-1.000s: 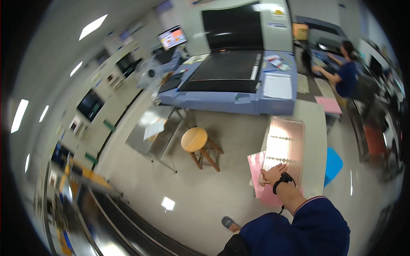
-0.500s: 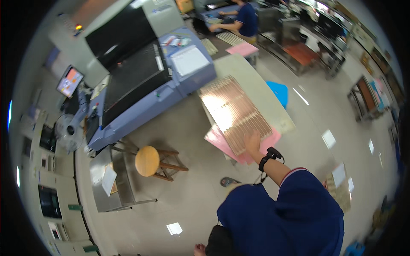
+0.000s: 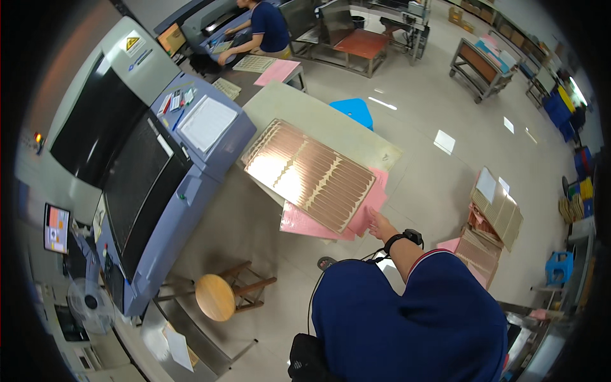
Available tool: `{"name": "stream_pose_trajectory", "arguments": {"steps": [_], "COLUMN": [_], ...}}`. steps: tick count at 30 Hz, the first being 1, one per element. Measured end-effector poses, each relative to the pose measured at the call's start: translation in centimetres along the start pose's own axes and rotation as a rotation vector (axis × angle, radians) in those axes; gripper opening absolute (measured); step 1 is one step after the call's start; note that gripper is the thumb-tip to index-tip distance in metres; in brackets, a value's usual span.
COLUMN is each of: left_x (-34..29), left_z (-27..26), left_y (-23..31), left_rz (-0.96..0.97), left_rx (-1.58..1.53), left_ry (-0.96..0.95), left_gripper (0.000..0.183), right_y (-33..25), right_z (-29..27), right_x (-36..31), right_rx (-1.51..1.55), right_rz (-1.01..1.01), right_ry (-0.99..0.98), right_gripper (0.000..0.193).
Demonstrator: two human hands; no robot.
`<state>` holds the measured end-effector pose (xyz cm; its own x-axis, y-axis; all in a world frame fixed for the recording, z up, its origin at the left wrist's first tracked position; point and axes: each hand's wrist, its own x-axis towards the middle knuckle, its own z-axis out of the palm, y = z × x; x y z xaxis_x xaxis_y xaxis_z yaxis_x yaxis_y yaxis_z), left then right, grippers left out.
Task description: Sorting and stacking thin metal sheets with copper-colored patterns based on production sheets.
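Reaching forward from the lower right, my right hand (image 3: 380, 225) has its fingers stretched out at the near right edge of a pink sheet (image 3: 305, 219). It holds nothing that I can see; whether the fingertips touch the sheet I cannot tell. A black band (image 3: 403, 239) with a small box sits on the wrist. On top of the pink sheet lies a stack of copper-coloured panels (image 3: 312, 172) with rows of long strips, bright with glare. The stack rests on a pale table (image 3: 318, 121). My left hand is out of view.
A blue-grey machine (image 3: 219, 162) with a dark cover stands left of the table. A round wooden stool (image 3: 215, 297) is at the lower left, a blue stool (image 3: 352, 113) behind the table. More panels (image 3: 499, 204) stand at right. Another person (image 3: 267, 28) sits at the far side.
My right hand has come off the panels to the pink sheet's edge. The view has turned right, bringing the panels at right further in. My left hand has left the picture.
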<state>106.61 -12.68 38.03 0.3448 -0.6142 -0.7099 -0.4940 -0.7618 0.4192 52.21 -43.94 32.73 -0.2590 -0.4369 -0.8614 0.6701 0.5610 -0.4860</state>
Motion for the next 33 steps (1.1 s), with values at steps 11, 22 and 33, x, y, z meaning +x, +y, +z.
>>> {"name": "stream_pose_trajectory", "arguments": {"steps": [11,22,33], "left_x": [9.9,19.1,8.8], "left_z": [-12.0,-25.1,-36.8], "left_y": [6.5,5.9,28.1], "left_rz": [0.127,0.237,0.955], "left_rx": [0.059,0.057,-0.216], "left_ry": [0.026,0.077,0.315], "left_gripper": [0.024,0.023,0.029], "right_y": [5.1,3.3,2.4], "right_z": [-0.3,4.2,20.7], "right_x": [0.3,-10.4,-43.3], "right_rx": [0.236,-0.050,-0.401], "right_rz": [0.134,-0.731,-1.133], "right_ry": [-0.008,0.581,-0.142], "right_gripper": [0.089,0.032,0.035]}}
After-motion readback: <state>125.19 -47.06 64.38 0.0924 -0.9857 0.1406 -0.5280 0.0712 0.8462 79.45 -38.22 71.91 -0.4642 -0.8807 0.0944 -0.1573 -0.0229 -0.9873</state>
